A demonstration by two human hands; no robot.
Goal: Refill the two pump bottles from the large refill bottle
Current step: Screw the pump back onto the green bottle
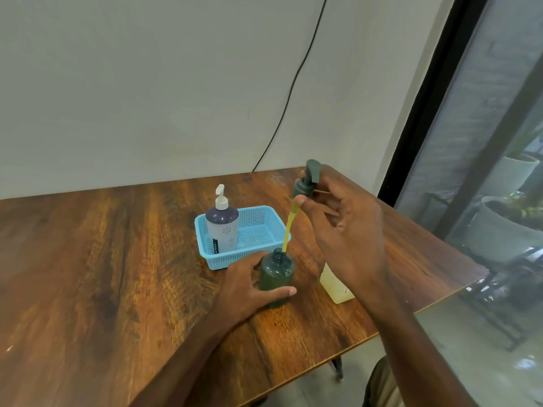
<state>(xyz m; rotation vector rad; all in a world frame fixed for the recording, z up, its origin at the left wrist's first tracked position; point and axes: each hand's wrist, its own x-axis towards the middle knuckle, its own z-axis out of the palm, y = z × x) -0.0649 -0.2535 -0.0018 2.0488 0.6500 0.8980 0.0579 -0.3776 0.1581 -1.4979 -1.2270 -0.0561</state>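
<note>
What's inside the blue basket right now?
Only the white-pump bottle stands in the blue basket, at its left end. The rest of its floor looks bare, though the near wall and yellow dip tube cover a strip.

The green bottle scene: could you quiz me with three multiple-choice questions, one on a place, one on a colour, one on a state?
1. Where does the white-pump bottle stand?
A. in the blue basket
B. on the floor
C. in the right hand

2. What colour is the tube under the lifted pump?
A. red
B. yellow
C. black

3. What state is the green bottle in?
A. capped
B. lying flat
C. open, upright, in the left hand's grip

Answers: 1 A, it stands at the basket's left end. 2 B, the tube looks yellow. 3 C, its pump is lifted out, with only the tube's tip at the neck.
</note>
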